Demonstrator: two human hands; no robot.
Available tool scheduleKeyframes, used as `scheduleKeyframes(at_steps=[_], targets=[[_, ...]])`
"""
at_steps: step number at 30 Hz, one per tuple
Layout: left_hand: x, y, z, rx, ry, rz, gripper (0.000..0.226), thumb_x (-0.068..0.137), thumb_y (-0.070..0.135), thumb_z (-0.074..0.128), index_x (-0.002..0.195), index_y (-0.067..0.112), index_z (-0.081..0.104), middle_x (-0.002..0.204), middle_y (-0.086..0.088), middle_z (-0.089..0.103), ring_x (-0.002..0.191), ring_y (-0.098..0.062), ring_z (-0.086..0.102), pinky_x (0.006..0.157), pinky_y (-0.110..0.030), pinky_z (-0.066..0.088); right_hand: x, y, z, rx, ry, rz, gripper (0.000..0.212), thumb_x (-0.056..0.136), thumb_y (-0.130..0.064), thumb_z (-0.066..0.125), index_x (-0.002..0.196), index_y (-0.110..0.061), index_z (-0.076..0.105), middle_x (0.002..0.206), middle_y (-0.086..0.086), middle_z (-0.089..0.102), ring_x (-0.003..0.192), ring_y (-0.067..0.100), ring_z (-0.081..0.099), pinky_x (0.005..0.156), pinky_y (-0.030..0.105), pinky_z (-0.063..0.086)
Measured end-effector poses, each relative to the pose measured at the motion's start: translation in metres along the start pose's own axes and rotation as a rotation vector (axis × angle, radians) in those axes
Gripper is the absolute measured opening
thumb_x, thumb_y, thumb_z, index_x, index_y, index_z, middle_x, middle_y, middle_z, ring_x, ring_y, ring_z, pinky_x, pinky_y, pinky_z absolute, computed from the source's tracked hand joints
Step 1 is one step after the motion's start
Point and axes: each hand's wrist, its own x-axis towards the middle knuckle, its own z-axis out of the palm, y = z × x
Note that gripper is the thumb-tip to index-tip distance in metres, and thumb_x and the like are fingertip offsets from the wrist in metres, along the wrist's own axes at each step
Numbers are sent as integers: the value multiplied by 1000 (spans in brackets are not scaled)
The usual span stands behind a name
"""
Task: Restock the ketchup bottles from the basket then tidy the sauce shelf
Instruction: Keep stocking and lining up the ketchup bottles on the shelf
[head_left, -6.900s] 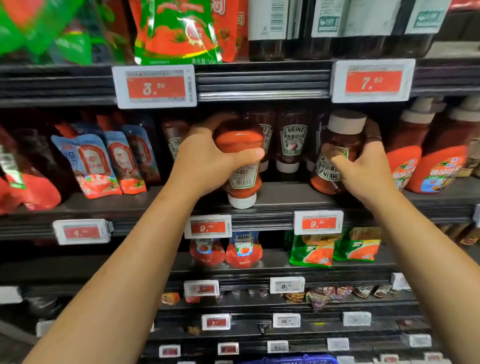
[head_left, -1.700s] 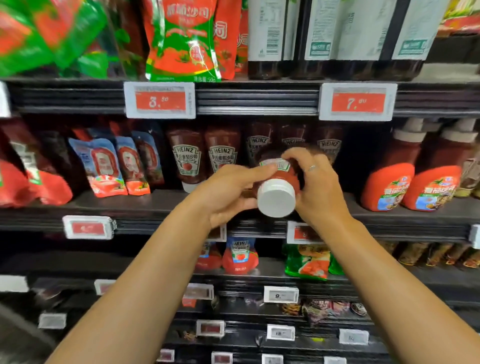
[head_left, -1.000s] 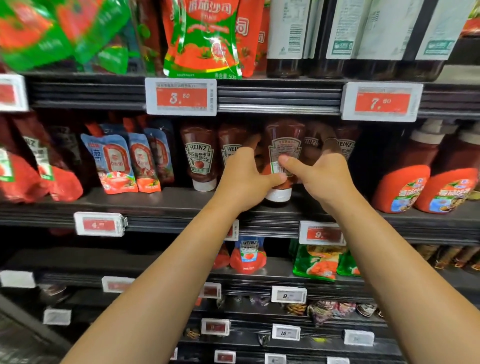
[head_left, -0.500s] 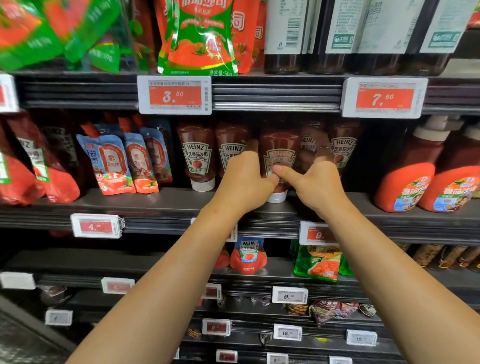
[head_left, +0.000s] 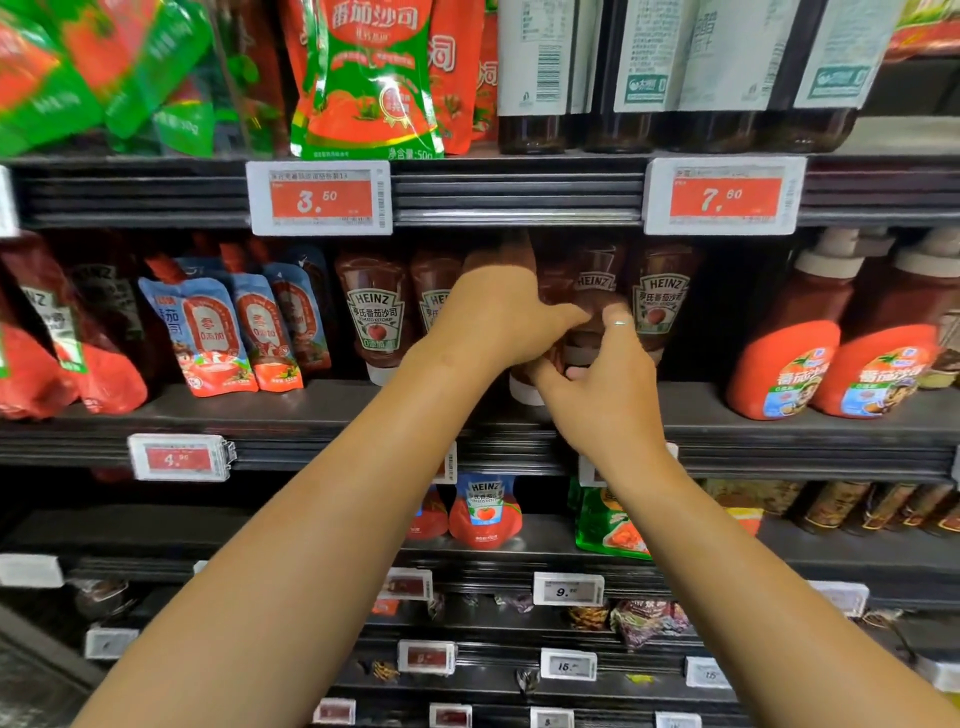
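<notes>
Head view: both hands meet on one ketchup bottle (head_left: 582, 332) standing cap-down in the middle of the sauce shelf (head_left: 311, 410). Left hand (head_left: 498, 317) curls around its left side — thumb across the front. Right hand (head_left: 602, 395) grips low, near the white cap, fingers wrapped round the bottle. More ketchup bottles (head_left: 375, 312) stand at nine o'clock and three o'clock of it; blue pouches (head_left: 208, 332) lie farther toward nine.

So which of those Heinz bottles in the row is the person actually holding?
The middle one, mostly hidden behind both hands: left hand wraps its body, right hand grips near its white cap. The other bottles stand untouched with labels showing.
</notes>
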Motion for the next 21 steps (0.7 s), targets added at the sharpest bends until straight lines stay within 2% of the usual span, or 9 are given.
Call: scheduleKeyframes(at_steps=[5,7,12,14,16,17,18,19,21], targets=[[4,-4,2,-54,-34,33,79,91,31,68,156,28,25,152,-9,40,136,-31,42,102,-34,41,5,12,-10,-18,-8,41,39,79,-29,80,109,-30,55,99,-11,66,79,3,66,60,5,46],[4,-7,0,-84,-61,57,77,92,27,66,157,30,24,154,-9,38,137,-30,41,101,-31,39,13,21,-15,-68,-50,89,37,78,-35,81,105,-28,56,95,-14,63,81,-1,63,56,6,42],[7,-10,-1,-101,-114,80,76,94,15,60,156,37,23,146,-9,48,124,-28,52,84,-26,40,28,30,-15,-150,-211,69,65,75,-45,84,129,-24,54,102,-11,70,90,3,65,66,15,46],[7,-11,-2,-63,-104,88,72,94,17,60,155,38,26,138,-10,54,109,-24,54,81,-25,39,30,33,-12,-156,-212,53,72,75,-44,84,134,-23,48,108,-6,70,94,12,67,73,23,51],[5,-11,0,-1,-57,94,53,95,20,60,144,32,45,113,-9,62,87,-18,48,72,-24,38,29,35,-10,-177,-191,43,78,76,-44,84,138,-21,44,113,-2,69,98,16,66,76,27,51],[4,-12,2,29,-14,102,29,94,21,61,123,29,57,91,4,34,76,-15,44,66,-21,37,28,35,-9,-199,-180,45,79,76,-45,84,140,-19,43,113,-1,68,98,16,65,75,26,50],[1,-14,4,45,33,110,9,94,20,62,98,26,57,110,-15,62,66,-13,40,57,-19,32,28,35,-7,-224,-171,51,79,76,-47,83,139,-17,44,111,-1,68,96,15,64,73,22,49],[-2,-16,6,50,104,132,14,91,19,65,88,25,53,68,4,47,59,-11,36,51,-19,25,27,35,-6,-253,-158,53,76,76,-48,83,135,-16,47,106,-4,67,89,11,62,67,15,46],[-6,-22,7,57,255,192,10,84,14,70,90,14,63,58,13,33,53,-9,33,47,-20,23,25,33,-4,-322,-107,44,64,75,-51,84,118,-16,51,89,-13,56,73,-1,52,50,5,35]])
